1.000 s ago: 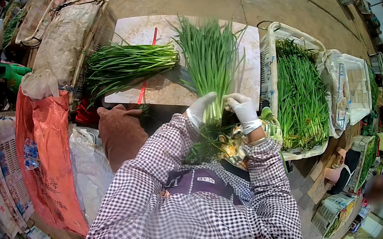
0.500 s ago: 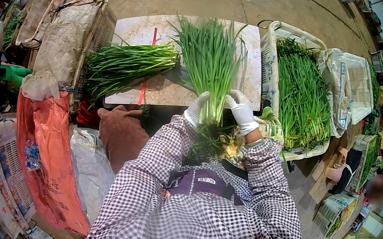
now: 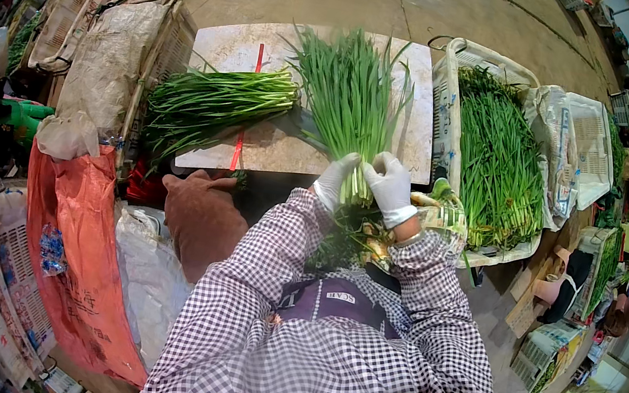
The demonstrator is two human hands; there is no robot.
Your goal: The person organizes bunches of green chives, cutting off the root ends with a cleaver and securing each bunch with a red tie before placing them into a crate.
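Since right hand [image 3: 388, 184] closed inward: I pinch the green bundle [image 3: 351, 109]
Left hand [image 3: 334, 180]: gripping too
Board [image 3: 223, 43]: bundle over near edge, two-handed

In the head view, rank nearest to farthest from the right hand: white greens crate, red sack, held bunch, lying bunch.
1. Held bunch: touching the right hand.
2. White greens crate: right.
3. Lying bunch: left, on the board.
4. Red sack: far left.
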